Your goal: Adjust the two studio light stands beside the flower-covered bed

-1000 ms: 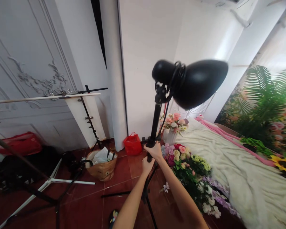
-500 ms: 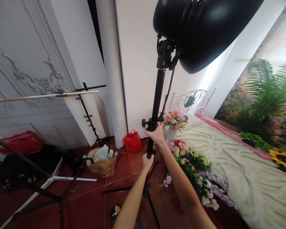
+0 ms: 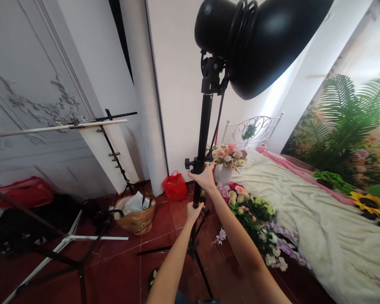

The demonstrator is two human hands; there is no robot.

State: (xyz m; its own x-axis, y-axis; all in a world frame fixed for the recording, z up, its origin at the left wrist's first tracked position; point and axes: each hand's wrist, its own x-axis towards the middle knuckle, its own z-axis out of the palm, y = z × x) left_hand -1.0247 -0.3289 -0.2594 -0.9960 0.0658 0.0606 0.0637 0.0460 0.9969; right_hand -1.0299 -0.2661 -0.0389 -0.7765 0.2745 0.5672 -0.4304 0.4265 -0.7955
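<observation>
A black light stand (image 3: 205,122) rises in front of me, its tripod legs spread on the floor. On its top sits a large black studio lamp (image 3: 256,46) facing up and to the right, with a cable hanging beside the pole. My right hand (image 3: 204,177) grips the pole just under the collar with its side knob (image 3: 189,164). Lower down, my left hand (image 3: 194,211) is wrapped round the same pole. Both hands are closed, and their undersides are partly hidden.
Right of the stand are a vase of flowers (image 3: 228,158), more artificial flowers (image 3: 240,202) and a bed with a cream blanket (image 3: 319,219). To the left stand a basket (image 3: 137,219), a red bag (image 3: 175,187) and white stand legs (image 3: 98,238) on red floor tiles.
The lamp and pole have shifted slightly left in view, and more of the lamp's top shows. Both hands keep their grip on the pole. The whole view has moved a little.
</observation>
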